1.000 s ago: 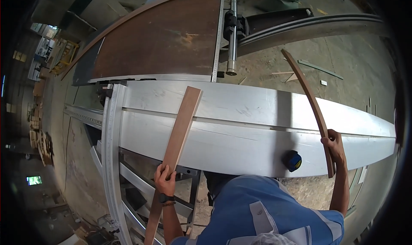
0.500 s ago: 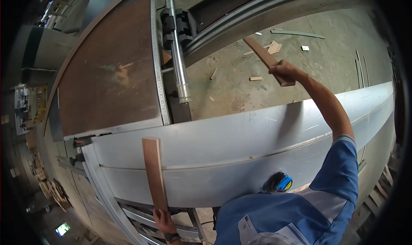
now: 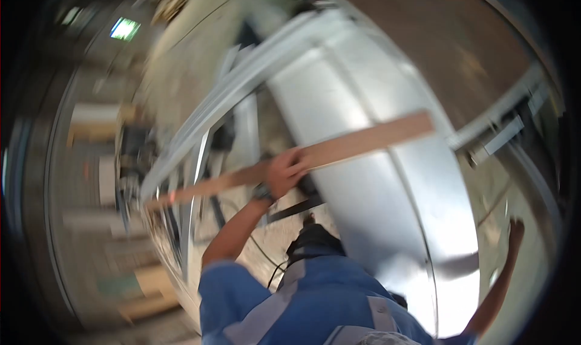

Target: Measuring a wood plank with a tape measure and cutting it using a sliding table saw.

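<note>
A long, flat brown wooden board (image 3: 369,136) crosses over the silver metal table (image 3: 381,194) at a slant. Its far right end lies over the metal surface, while its left end reaches out past the table's side. Near mid-length, my left hand (image 3: 285,172) is wrapped round the board, with a dark watch on the wrist. My right hand (image 3: 516,229) is out at the far right beyond the table, above the floor. It is small and smeared there, so its fingers are unclear, and no wooden strip shows in it.
A brown panel (image 3: 460,48) lies beyond the table at the upper right, with a metal rail and bracket (image 3: 496,140) beside it. A pale metal frame (image 3: 200,121) runs along the left. A black cable (image 3: 277,272) hangs near my body. Stacked boards (image 3: 148,290) blur at the lower left.
The view has swung round to the left. My left hand now grips the board near mid-length, slanting across the table. The wooden strip my right hand held is no longer visible.
</note>
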A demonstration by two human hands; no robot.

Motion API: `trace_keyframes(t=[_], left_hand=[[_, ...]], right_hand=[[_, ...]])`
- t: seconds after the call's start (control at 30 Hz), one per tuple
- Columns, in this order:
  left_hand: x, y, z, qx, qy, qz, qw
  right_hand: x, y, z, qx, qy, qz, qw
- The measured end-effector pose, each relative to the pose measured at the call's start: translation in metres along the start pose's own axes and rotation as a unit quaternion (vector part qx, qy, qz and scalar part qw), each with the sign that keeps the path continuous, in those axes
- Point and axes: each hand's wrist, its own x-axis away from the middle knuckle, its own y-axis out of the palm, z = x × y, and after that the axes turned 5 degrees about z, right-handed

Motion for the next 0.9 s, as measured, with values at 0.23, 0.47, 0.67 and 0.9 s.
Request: trace_keyframes(t=[0.23,0.47,0.67,0.9], left_hand=[[0.048,-0.066,0.017,-0.018,-0.075,0.111,0.991],[0.229,-0.145,-0.114,0.184,-0.392,0.593,0.679],[0.479,-0.254,-0.254,-0.105,-0.527,0.743,0.398],[0.585,-0.239,-0.394,0.443,-0.519,0.541,0.491]], right_hand=[[0.161,-0.187,-0.472,-0.438,-0.320,0.019,0.840],[0.371,-0.186,-0.820,-0.300,-0.683,-0.019,0.665],[0.503,-0.142,-0.967,-0.165,-0.767,0.050,0.619],[0.538,-0.113,-1.022,-0.039,-0.647,-0.111,0.754]])
